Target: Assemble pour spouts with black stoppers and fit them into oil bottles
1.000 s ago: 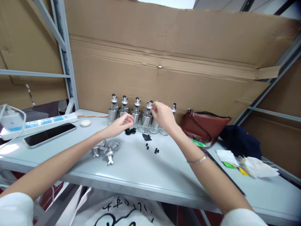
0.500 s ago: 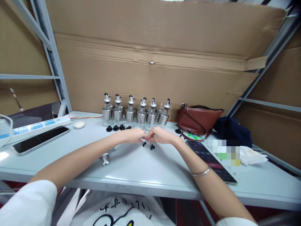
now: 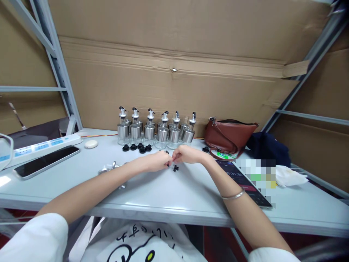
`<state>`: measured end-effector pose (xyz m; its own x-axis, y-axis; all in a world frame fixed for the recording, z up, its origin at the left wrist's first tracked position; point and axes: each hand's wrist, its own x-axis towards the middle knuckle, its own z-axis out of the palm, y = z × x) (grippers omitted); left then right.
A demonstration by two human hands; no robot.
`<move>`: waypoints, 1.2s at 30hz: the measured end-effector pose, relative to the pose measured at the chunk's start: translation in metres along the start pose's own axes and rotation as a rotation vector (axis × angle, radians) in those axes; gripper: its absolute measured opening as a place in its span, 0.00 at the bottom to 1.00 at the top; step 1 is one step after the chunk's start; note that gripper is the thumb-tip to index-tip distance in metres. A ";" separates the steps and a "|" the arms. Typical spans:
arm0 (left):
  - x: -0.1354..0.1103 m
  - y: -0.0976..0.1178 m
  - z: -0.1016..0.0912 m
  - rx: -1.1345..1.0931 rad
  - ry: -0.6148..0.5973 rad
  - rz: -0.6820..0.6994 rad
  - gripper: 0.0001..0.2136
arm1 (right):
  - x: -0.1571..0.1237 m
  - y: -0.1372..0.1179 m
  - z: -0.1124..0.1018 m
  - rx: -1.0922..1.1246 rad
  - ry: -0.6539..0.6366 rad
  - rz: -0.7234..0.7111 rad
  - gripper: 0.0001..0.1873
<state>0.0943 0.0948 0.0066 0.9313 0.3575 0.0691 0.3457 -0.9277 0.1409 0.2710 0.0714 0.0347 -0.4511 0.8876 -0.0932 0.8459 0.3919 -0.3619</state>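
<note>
My left hand [image 3: 156, 161] and my right hand [image 3: 186, 154] meet fingertip to fingertip low over the grey table [image 3: 169, 193], both pinched closed on something small that I cannot make out. Small black plugs [image 3: 176, 168] lie just below the hands. A row of glass and steel pourer bottles [image 3: 155, 129] stands against the cardboard wall behind them. Black round caps [image 3: 137, 147] sit in front of the bottles. Loose metal spouts [image 3: 110, 168] lie beside my left forearm, partly hidden by it.
A brown leather bag [image 3: 229, 136] stands right of the bottles, with dark cloth [image 3: 268, 147] beyond it. A phone showing a timer [image 3: 242, 180] lies by my right forearm. At the left are a power strip [image 3: 40, 147], a dark phone [image 3: 46, 161] and a small white puck [image 3: 91, 144].
Both hands came back from the bottle row and met at the table's middle in a pinch. In the last half second they hardly moved.
</note>
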 end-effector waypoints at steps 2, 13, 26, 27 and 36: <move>-0.002 0.002 -0.001 -0.003 0.017 0.028 0.11 | 0.001 0.002 -0.001 -0.013 0.032 0.001 0.11; -0.024 0.010 -0.029 -0.068 -0.092 -0.101 0.11 | 0.015 -0.014 0.024 -0.014 0.083 -0.236 0.06; -0.021 0.009 -0.015 -0.003 -0.080 -0.109 0.10 | 0.010 -0.011 0.017 -0.060 0.047 -0.110 0.07; -0.021 0.009 -0.015 0.000 -0.075 -0.108 0.10 | 0.009 -0.012 0.017 -0.072 0.048 -0.113 0.08; -0.021 0.005 -0.013 -0.002 -0.074 -0.138 0.10 | 0.007 -0.014 0.017 -0.010 0.086 -0.074 0.10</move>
<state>0.0747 0.0843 0.0190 0.8809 0.4727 -0.0238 0.4708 -0.8700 0.1461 0.2512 0.0676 0.0231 -0.4867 0.8735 0.0133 0.8141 0.4590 -0.3558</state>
